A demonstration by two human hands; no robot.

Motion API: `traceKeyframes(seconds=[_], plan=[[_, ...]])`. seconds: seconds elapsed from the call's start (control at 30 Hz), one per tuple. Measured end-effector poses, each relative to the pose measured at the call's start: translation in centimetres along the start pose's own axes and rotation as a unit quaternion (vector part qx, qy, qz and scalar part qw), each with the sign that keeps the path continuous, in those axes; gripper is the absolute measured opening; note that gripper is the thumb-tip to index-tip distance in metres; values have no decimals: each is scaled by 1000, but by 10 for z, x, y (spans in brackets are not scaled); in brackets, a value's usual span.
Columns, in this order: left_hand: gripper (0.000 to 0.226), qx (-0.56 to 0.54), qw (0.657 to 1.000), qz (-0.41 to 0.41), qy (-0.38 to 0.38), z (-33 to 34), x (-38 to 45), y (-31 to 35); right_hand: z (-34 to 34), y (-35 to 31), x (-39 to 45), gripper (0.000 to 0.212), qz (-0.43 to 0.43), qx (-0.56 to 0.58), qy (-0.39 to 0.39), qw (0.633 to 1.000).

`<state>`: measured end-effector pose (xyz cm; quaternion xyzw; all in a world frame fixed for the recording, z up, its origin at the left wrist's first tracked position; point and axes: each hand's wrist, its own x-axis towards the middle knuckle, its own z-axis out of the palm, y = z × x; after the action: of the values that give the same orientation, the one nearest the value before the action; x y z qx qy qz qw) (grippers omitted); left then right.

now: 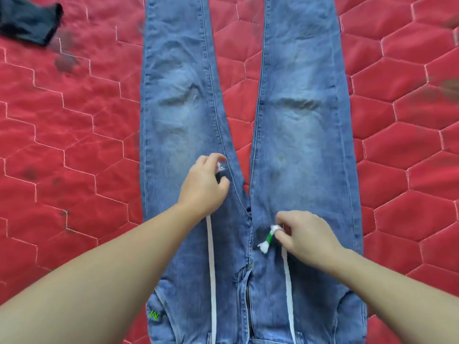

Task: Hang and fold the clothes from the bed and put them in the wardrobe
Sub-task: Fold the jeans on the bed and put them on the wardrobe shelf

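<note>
A pair of faded blue jeans (295,115) lies flat on the red quilted bed (74,135), waist near me, legs running away. Two white drawstrings come from the waist. The left drawstring (211,269) runs up the left thigh to my left hand (202,184), which pinches its green-and-white tip. On the right thigh my right hand (305,234) pinches the right drawstring (289,281) just behind its green-and-white tassel end (267,240). The fly zip is partly open between the strings.
A dark garment (27,19) lies crumpled on the bed at the far left corner. The red hexagon-stitched bedspread shows on both sides of the jeans, with a few dark blotches on it.
</note>
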<state>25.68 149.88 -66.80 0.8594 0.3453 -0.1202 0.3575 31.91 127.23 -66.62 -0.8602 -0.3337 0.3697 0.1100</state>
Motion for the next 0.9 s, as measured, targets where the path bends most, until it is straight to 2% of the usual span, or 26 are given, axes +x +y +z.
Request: traceKeyframes(seconds=[0.07, 0.1, 0.17, 0.23, 0.37, 0.43, 0.6, 0.67, 0.8, 0.9], plan=[[37, 47, 998, 39, 33, 2, 11, 17, -16, 2, 12, 30, 69, 148, 71, 984], [39, 63, 995, 58, 46, 2, 17, 27, -28, 5, 20, 33, 96, 186, 76, 975], [41, 88, 990, 94, 51, 2, 33, 44, -54, 15, 37, 44, 101, 133, 30, 985], [44, 124, 980, 152, 40, 8, 52, 55, -78, 26, 51, 52, 102, 48, 30, 993], [57, 235, 940, 247, -11, 17, 117, 78, -129, 63, 104, 27, 80, 61, 103, 990], [61, 260, 931, 254, -28, 19, 155, 86, -156, 74, 140, 18, 67, 57, 132, 987], [72, 287, 921, 263, -2, 14, 216, 82, -216, 87, 240, 2, 75, 84, 227, 967], [70, 273, 922, 272, 25, 12, 218, 80, -233, 87, 275, 10, 92, 94, 260, 957], [68, 228, 913, 328, 87, 19, 222, 72, -265, 81, 335, 44, 108, 102, 296, 943], [76, 197, 906, 358, 108, 22, 229, 68, -297, 74, 377, 48, 125, 134, 333, 925]])
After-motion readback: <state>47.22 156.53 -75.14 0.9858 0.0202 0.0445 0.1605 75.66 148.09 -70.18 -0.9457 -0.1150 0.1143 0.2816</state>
